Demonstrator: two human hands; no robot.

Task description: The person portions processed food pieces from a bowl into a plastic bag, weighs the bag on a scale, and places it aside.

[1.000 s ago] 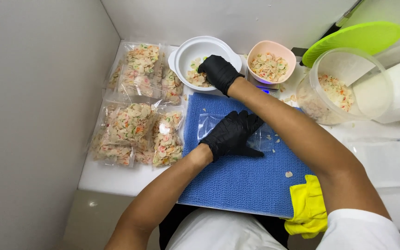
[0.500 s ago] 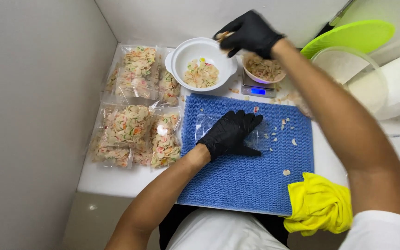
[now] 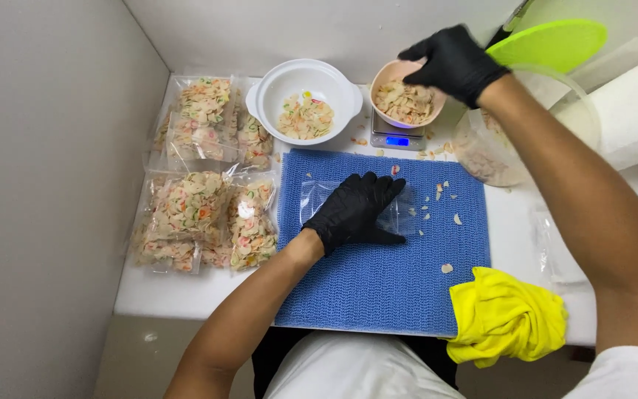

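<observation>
I see my left hand [image 3: 354,212], in a black glove, lying flat with the fingers spread on an empty clear plastic bag [image 3: 356,208]. It presses the bag down rather than gripping it; nothing is closed in the palm. The bag lies under that hand on a blue mesh mat [image 3: 385,288], its edges showing on both sides of the glove.

My right hand [image 3: 452,63], also gloved in black, hovers above a pink bowl [image 3: 406,96] of pale flaky chips. The fingers curl downward over the bowl's far rim, loosely bunched; I cannot tell whether they pinch any chips. The bowl sits directly below this hand on a small digital scale [image 3: 397,137] with a lit blue display.

Left of the right hand stands a white bowl [image 3: 304,100] holding more chips with coloured bits. Just to the hand's right is a large clear tub [image 3: 511,140] of chips, and beyond it a lime green lid [image 3: 551,43]. Loose chips [image 3: 441,193] are scattered on the mat to the right of my left hand. Filled bags [image 3: 201,177] lie stacked well to that hand's left, and a yellow cloth [image 3: 503,318] sits near the mat's closer right corner.
</observation>
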